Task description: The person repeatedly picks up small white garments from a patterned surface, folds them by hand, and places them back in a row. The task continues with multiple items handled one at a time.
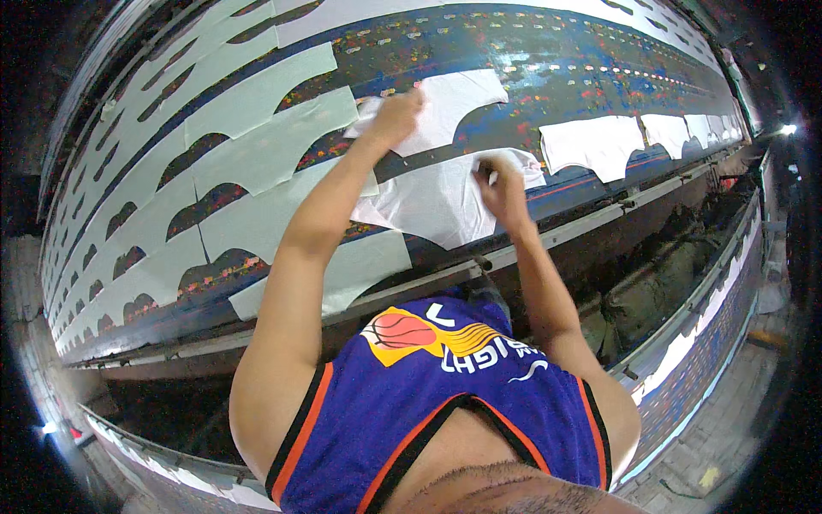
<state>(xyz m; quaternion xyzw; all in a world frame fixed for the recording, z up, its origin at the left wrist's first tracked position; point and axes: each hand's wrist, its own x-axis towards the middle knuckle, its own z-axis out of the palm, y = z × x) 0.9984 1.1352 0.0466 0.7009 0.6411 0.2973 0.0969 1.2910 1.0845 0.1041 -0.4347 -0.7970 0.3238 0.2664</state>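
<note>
My left hand (399, 117), blurred and with its fingers bent, lies over the left part of a white cut fabric panel (459, 103) with curved cut-outs. Whether it pinches the cloth cannot be made out. Closer to me is a second white fabric panel (427, 202), wrinkled on the left and bunched at its far right end. Over that panel's right part, my right hand (504, 189) has curled fingers, with a gap showing between thumb and forefinger. Its fingertips are blurred, so a grip on the cloth is uncertain.
The long dark printing table (546, 48) carries coloured stains. Rows of pale greenish fabric panels (257, 135) cover its left side. More white panels (594, 144) run along the near edge to the right. A metal rail (571, 225) borders the table; another table (700, 334) stands behind me.
</note>
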